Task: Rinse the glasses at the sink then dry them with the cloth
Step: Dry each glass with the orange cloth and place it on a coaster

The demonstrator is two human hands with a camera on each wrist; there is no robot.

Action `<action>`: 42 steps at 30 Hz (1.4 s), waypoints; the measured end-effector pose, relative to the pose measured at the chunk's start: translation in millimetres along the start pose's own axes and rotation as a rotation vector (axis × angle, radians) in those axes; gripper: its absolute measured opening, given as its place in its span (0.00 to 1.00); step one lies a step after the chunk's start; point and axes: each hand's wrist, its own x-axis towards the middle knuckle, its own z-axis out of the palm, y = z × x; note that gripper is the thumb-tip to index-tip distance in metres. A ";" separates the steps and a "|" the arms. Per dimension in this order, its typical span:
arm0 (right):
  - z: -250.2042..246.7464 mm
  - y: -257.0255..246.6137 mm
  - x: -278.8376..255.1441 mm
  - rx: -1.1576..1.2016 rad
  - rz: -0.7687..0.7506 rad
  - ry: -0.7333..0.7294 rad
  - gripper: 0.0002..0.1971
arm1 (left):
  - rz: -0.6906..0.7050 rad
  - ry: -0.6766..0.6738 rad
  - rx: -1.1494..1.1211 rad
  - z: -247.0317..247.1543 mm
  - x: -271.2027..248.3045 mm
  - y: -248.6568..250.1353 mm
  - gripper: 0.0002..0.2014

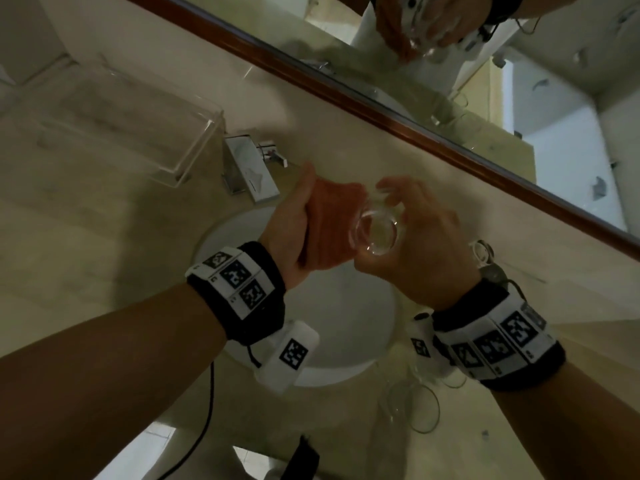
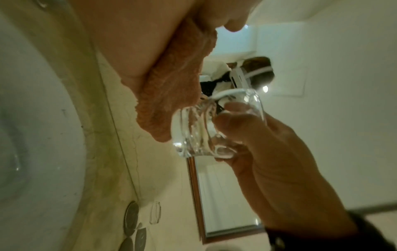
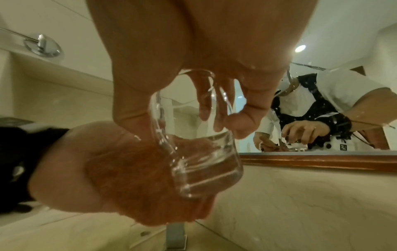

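Note:
Over the white sink (image 1: pixel 311 323), my right hand (image 1: pixel 412 226) grips a small clear glass (image 1: pixel 375 230) with thumb and fingertips round its wall. I see the glass end-on in the head view. My left hand (image 1: pixel 294 223) holds a folded orange cloth (image 1: pixel 332 220) in its palm, and the cloth presses against the glass's left side. In the left wrist view the cloth (image 2: pixel 171 95) meets the glass (image 2: pixel 210 125) near its thick base. In the right wrist view the glass (image 3: pixel 199 152) lies tilted over the cloth (image 3: pixel 133 178).
A chrome tap (image 1: pixel 249 171) stands behind the basin, with a clear acrylic tray (image 1: pixel 121 126) to its left. Two more glasses stand on the marble counter, one at front right (image 1: pixel 415 407) and one by the wood-framed mirror (image 1: pixel 483 251). A black cable (image 1: pixel 207 410) hangs at the front.

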 end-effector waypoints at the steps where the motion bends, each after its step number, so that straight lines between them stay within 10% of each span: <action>1: 1.4 -1.8 -0.5 0.017 0.039 -0.034 0.44 | -0.001 -0.035 0.015 4.0 -0.3 -1.1 0.40; 10: 27.9 -8.3 -1.5 0.527 0.406 0.310 0.37 | 0.125 -0.069 0.074 23.5 4.7 4.9 0.36; 19: 21.5 -5.3 -0.7 0.947 0.475 0.292 0.25 | 0.092 -0.152 -0.114 31.8 2.6 16.6 0.42; 22: 22.7 -10.2 -0.1 0.991 0.464 0.321 0.25 | 0.080 -0.145 -0.140 33.6 -0.4 13.3 0.28; 25: 21.6 -14.1 0.6 1.030 0.470 0.358 0.31 | 0.109 -0.153 -0.108 33.7 0.5 8.7 0.24; 33: 13.0 -13.2 -1.5 1.110 0.433 0.338 0.12 | 0.095 -0.175 0.141 26.5 0.1 5.5 0.28; 38: 15.3 -16.5 0.6 0.801 0.401 0.348 0.34 | 0.160 -0.140 0.245 32.0 -8.1 9.7 0.26; 42: 3.4 -18.7 -3.6 1.006 0.410 0.331 0.37 | 0.175 -0.190 0.199 31.5 -10.3 6.9 0.25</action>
